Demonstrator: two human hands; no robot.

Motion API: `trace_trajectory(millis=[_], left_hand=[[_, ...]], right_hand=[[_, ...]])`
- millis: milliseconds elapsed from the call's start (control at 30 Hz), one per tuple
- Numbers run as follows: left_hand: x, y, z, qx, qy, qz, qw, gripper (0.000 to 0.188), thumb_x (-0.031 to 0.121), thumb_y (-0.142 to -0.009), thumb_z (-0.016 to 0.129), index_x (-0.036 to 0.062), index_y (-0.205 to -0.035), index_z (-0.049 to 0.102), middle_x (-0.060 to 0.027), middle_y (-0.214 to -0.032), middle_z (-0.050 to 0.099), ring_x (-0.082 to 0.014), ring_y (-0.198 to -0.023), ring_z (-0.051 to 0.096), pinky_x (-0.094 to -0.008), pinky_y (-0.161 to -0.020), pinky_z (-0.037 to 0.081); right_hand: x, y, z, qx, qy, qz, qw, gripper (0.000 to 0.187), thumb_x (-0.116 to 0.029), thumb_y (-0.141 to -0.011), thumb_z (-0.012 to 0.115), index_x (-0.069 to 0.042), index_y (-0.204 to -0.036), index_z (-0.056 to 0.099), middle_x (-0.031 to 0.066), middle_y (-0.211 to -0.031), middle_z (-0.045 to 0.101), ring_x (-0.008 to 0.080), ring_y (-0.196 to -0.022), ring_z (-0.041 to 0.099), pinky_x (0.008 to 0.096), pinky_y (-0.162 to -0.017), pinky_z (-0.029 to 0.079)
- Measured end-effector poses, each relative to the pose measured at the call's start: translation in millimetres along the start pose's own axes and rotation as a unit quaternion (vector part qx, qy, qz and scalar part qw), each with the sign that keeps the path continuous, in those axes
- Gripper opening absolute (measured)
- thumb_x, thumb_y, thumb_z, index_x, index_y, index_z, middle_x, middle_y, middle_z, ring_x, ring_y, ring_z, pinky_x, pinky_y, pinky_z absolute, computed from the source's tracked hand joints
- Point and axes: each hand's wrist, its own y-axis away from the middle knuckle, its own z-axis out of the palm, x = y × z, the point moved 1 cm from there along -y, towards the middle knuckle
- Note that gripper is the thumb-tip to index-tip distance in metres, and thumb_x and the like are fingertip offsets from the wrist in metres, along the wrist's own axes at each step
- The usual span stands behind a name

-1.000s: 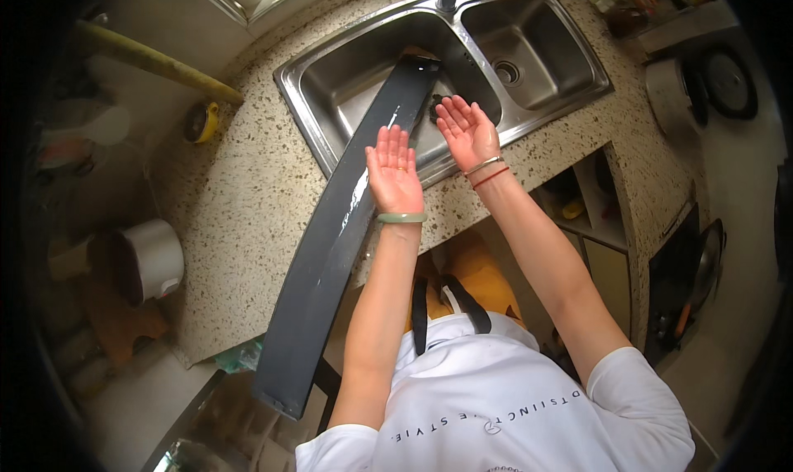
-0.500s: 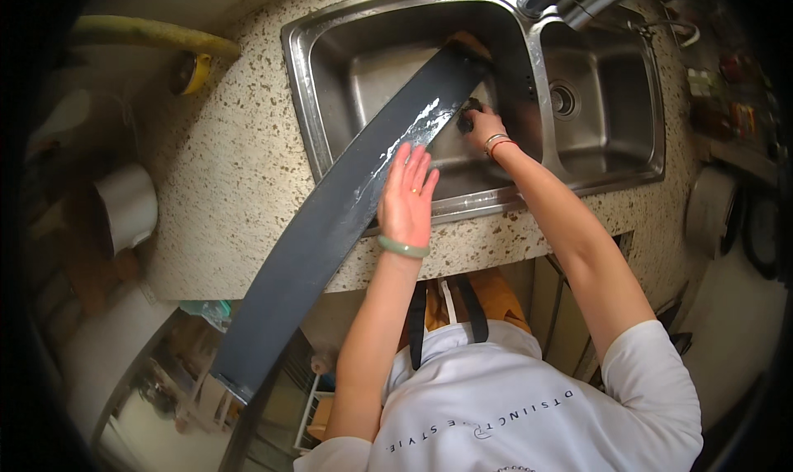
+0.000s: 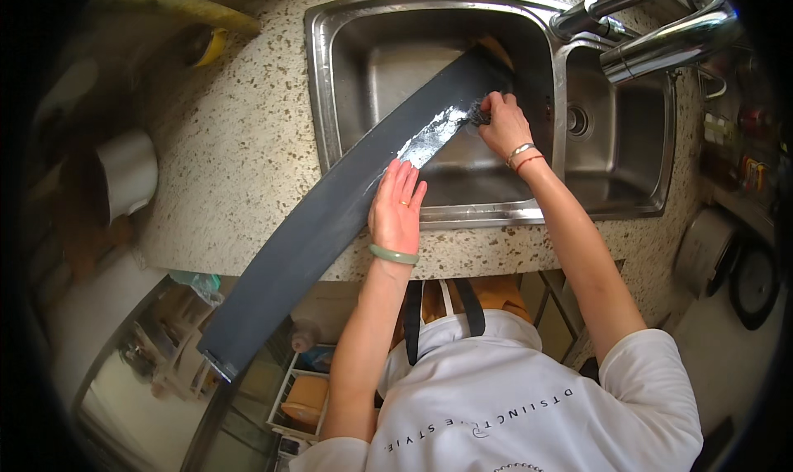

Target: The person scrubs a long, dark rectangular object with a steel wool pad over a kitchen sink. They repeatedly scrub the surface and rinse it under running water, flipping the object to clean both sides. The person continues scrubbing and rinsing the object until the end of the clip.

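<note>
A long dark grey panel (image 3: 297, 220) lies slantwise, its far end down in the large basin of the steel sink (image 3: 483, 216) and its near end jutting past the counter's front edge. White glare shows on a wet patch along its right side. My left hand (image 3: 396, 203) rests on the panel's right edge by the sink rim, fingers stretched out and holding nothing. With bent fingers, my right hand (image 3: 505, 127) grips a dark scrubber (image 3: 477, 113) against the panel's right edge over the basin. The fingers partly hide the scrubber, so its exact kind is unclear.
A chrome faucet (image 3: 669, 47) reaches over the small right basin (image 3: 615, 133). Speckled counter (image 3: 223, 166) surrounds the sink. At the left are a yellow curved pipe (image 3: 173, 8) and a white pot (image 3: 128, 173); below the counter sits a white rack (image 3: 289, 389).
My right hand has brought the scrubber up from inside the basin onto the panel's edge. The left hand stays flat on the panel. The whole view has shifted somewhat.
</note>
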Motion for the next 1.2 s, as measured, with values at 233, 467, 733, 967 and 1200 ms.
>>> trace_trajectory(millis=[233, 467, 733, 967, 1200], left_hand=[[15.8, 21.1, -19.9, 0.013, 0.030, -0.002, 0.999, 0.057, 0.028, -0.104, 0.048, -0.0029, -0.150, 0.032, -0.0212, -0.155, 0.033, -0.0304, -0.143, 0.036, -0.0445, -0.118, 0.032], [66.7, 51.7, -47.5, 0.040, -0.148, 0.230, 0.961, 0.047, 0.022, -0.106, 0.047, -0.0022, -0.145, 0.043, -0.0199, -0.150, 0.044, -0.0290, -0.139, 0.043, -0.0431, -0.115, 0.034], [116.2, 56.2, -96.2, 0.081, -0.224, 0.290, 0.927, 0.046, 0.023, -0.105, 0.049, -0.0031, -0.143, 0.047, -0.0137, -0.150, 0.046, -0.0212, -0.143, 0.036, -0.0394, -0.118, 0.025], [127.8, 64.1, -103.3, 0.053, -0.748, 0.327, 0.575, 0.086, 0.039, -0.083, 0.076, 0.0019, -0.150, 0.037, -0.0168, -0.156, 0.036, -0.0309, -0.149, 0.024, -0.0511, -0.121, 0.013], [122.2, 47.1, -98.7, 0.017, -0.905, 0.246, 0.347, 0.118, 0.039, -0.062, 0.090, 0.0084, -0.155, 0.024, -0.0161, -0.159, 0.026, -0.0295, -0.149, 0.023, -0.0528, -0.120, 0.016]], right_hand=[[-53.5, -15.6, 32.8, 0.029, 0.111, -0.176, 0.978, 0.041, -0.016, -0.070, 0.081, -0.008, -0.105, 0.060, 0.0158, -0.108, 0.058, 0.0365, -0.101, 0.057, 0.0443, -0.086, 0.052], [-75.3, 8.3, 56.7, 0.053, -0.005, -0.198, 0.979, 0.041, -0.008, -0.072, 0.079, -0.007, -0.108, 0.059, 0.0158, -0.117, 0.055, 0.0376, -0.104, 0.055, 0.0452, -0.089, 0.051], [-198.3, 100.8, 76.0, -0.022, -0.110, -0.355, 0.928, 0.037, -0.006, -0.071, 0.077, -0.008, -0.104, 0.060, 0.0135, -0.112, 0.056, 0.0350, -0.099, 0.055, 0.0428, -0.087, 0.050], [-215.9, 124.9, 99.8, 0.004, -0.146, -0.408, 0.901, 0.030, -0.005, -0.073, 0.072, -0.011, -0.101, 0.065, 0.0103, -0.115, 0.059, 0.0336, -0.101, 0.055, 0.0404, -0.088, 0.051], [-108.9, 44.3, 71.2, 0.124, -0.045, -0.217, 0.967, 0.021, -0.005, -0.078, 0.075, -0.006, -0.098, 0.073, 0.0090, -0.118, 0.066, 0.0294, -0.104, 0.062, 0.0378, -0.091, 0.054]])
